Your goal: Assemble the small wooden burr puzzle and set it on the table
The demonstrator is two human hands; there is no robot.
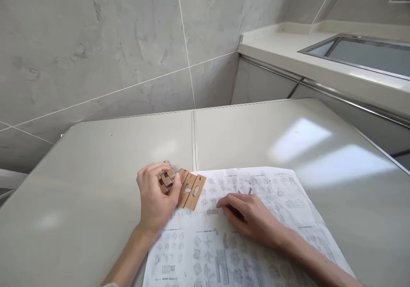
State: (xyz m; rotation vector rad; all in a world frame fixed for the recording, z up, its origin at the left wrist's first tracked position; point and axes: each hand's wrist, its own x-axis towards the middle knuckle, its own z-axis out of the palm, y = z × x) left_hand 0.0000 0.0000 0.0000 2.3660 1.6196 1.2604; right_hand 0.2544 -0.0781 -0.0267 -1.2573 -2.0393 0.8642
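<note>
My left hand (156, 197) is closed around a wooden interlocking puzzle (165, 179) made of small notched blocks; the fingers cover part of it. Touching or just beside that thumb are flat wooden slats (199, 188) with slots cut through them, one marked 2. They lie side by side at the upper left edge of a large printed sheet (205, 253). My right hand (250, 216) rests on the sheet with its fingers curled and the index fingertip near a printed figure. A small grey tip shows behind its knuckles; what it belongs to is hidden.
The sheet is creased and covered with small diagrams. It lies on a pale, glossy table (96, 159) with a seam (194, 139) down the middle. Behind stands a grey tiled wall (128, 35). At right is a white counter (272, 48) with an inset sink (361, 56).
</note>
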